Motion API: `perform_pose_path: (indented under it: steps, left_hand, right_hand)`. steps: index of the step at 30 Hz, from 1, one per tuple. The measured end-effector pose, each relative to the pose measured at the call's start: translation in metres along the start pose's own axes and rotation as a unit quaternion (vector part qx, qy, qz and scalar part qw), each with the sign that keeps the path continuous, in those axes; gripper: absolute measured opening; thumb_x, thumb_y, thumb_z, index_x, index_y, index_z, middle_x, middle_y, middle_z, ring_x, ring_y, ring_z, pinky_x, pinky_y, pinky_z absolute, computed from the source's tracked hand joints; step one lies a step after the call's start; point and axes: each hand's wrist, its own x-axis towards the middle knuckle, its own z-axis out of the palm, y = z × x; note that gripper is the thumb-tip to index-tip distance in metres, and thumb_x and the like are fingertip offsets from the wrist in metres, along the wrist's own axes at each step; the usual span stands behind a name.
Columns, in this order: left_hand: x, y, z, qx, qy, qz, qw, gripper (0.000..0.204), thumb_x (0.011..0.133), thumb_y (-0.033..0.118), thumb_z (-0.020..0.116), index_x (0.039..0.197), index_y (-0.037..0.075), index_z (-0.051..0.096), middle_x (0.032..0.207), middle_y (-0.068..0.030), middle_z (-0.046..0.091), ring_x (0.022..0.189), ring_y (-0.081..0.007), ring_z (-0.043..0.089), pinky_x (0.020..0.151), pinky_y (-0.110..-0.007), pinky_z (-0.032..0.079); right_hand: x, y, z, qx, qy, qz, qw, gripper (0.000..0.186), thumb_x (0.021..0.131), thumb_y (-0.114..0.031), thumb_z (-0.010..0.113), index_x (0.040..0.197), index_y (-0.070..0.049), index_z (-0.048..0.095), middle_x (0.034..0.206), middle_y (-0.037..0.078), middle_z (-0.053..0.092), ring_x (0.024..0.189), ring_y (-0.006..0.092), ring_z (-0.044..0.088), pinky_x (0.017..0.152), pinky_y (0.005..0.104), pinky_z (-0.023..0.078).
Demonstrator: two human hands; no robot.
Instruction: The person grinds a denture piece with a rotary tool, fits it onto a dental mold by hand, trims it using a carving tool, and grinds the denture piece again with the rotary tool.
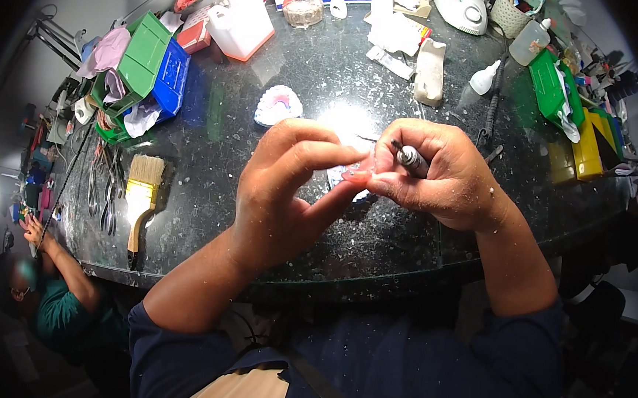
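Observation:
My left hand (pixel 275 188) pinches a small pink denture piece (pixel 358 175) between thumb and fingertips, in the middle of the bench. The fingers partly hide its shape. Closed around a grey rotary handpiece (pixel 413 162), my right hand (pixel 457 183) meets the left, its thumb and fingertips right beside the pink piece. The handpiece's dark narrow end points up and left. Below the fingertips, a blue and white dental cast (pixel 335 179) shows only in part. A second dental cast (pixel 279 106), white with pink and blue, rests farther off, beyond my left hand.
A wide brush (pixel 141 194) and metal pliers (pixel 111 192) lie at left, near green (pixel 142 55) and blue bins (pixel 170 81). A white jug (pixel 241 23) and a glass jar (pixel 303 9) stand behind. A person (pixel 61 292) sits far left. White debris dots the dark bench (pixel 397 241).

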Motion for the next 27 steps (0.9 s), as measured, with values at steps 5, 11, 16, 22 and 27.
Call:
perform_pose_path:
  steps: [5,11,16,22,27]
  left_hand:
    - [-0.004,0.005,0.003,-0.27,-0.012,-0.255,0.928,0.04,0.1,0.006,0.088,0.135,-0.001,0.07,0.122,-0.0093,0.075,0.116,-0.0167,0.075,0.102,-0.034,0.062]
    - [-0.002,0.003,0.001,-0.436,0.002,-0.351,0.828,0.023,0.109,0.004,0.076,0.131,-0.002,0.069,0.121,-0.0138,0.079,0.109,-0.0199,0.078,0.101,-0.037,0.065]
    - [-0.003,0.003,0.0,-0.412,-0.01,-0.371,0.832,0.029,0.112,0.014,0.074,0.134,-0.005,0.068,0.117,-0.0151,0.078,0.104,-0.024,0.08,0.102,-0.045,0.068]
    - [-0.004,0.002,0.001,-0.428,-0.017,-0.366,0.826,0.028,0.112,0.014,0.074,0.133,-0.004,0.069,0.116,-0.015,0.078,0.104,-0.0232,0.08,0.097,-0.046,0.07]
    - [-0.004,0.002,0.002,-0.43,-0.007,-0.35,0.832,0.027,0.112,0.014,0.073,0.132,-0.004,0.07,0.116,-0.0152,0.079,0.106,-0.0233,0.08,0.096,-0.045,0.07]
  right_hand:
    - [0.0,-0.008,-0.003,-0.109,0.049,0.0,0.993,0.019,0.102,-0.014,0.085,0.113,-0.002,0.075,0.096,0.001,0.072,0.088,0.0058,0.065,0.076,0.0273,0.055]
    - [0.003,0.007,-0.004,-0.196,0.149,-0.091,0.965,0.027,0.101,-0.023,0.086,0.115,-0.002,0.075,0.091,0.007,0.077,0.081,0.0088,0.069,0.073,0.0295,0.057]
    - [0.001,0.001,0.0,-0.182,0.119,-0.074,0.973,0.012,0.104,-0.01,0.079,0.113,-0.002,0.078,0.095,-0.002,0.07,0.079,0.0021,0.056,0.069,0.0215,0.045]
    - [0.0,0.0,-0.001,-0.141,0.113,-0.058,0.982,0.012,0.099,-0.009,0.085,0.108,-0.001,0.081,0.098,0.0,0.074,0.077,0.0016,0.055,0.067,0.022,0.044]
    - [-0.001,-0.006,0.003,-0.171,0.105,-0.058,0.978,0.013,0.097,-0.009,0.088,0.107,-0.004,0.082,0.096,-0.003,0.074,0.076,0.0025,0.053,0.066,0.022,0.043]
